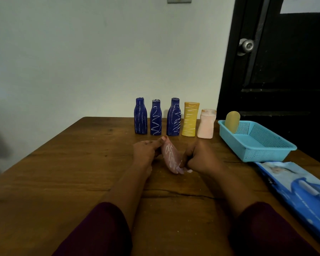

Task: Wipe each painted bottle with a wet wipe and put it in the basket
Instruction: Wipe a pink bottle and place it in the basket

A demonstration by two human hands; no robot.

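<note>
A pink bottle [171, 157] with white scribbles lies tilted between my hands over the wooden table [63, 172]. My left hand [146, 150] grips its upper end. My right hand [199, 157] is closed at its lower end, where a bit of white wet wipe [187, 170] shows. Behind stand three blue bottles [140, 117] [156, 118] [174, 118], a yellow bottle [190, 120] and a pale pink bottle [207, 124], all with white paint marks. The blue basket [257, 143] at the right holds one tan bottle [232, 121] leaning on its far wall.
A blue pack of wet wipes [303, 191] lies at the table's right edge, just in front of the basket. A pale wall stands behind the table, and a black door [284, 61] with a round knob is at the right.
</note>
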